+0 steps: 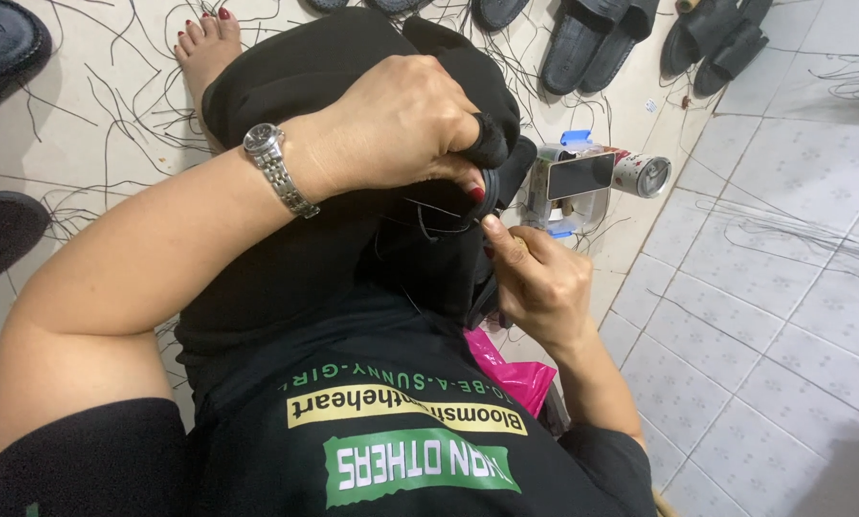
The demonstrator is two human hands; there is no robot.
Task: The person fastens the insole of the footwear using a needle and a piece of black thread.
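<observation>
My left hand [401, 124], with a silver watch [274, 165] on its wrist, grips a black sandal piece [499, 153] over my lap, fingers curled around its edge. My right hand [541, 278] pinches a thin black thread [439, 213] that runs to the sandal piece, thumb and forefinger closed near the sandal's rim. Both hands nearly touch above my black trousers [305, 77]. Most of the sandal is hidden under my left hand.
Black sandals [597, 38] lie in a row at the top on the tiled floor [774, 287], more at the left edge. A phone on a small stand [580, 177] and a tin can [643, 175] sit right of my lap. Black thread scraps [104, 105] litter the floor. A pink bag [515, 373] lies beside me.
</observation>
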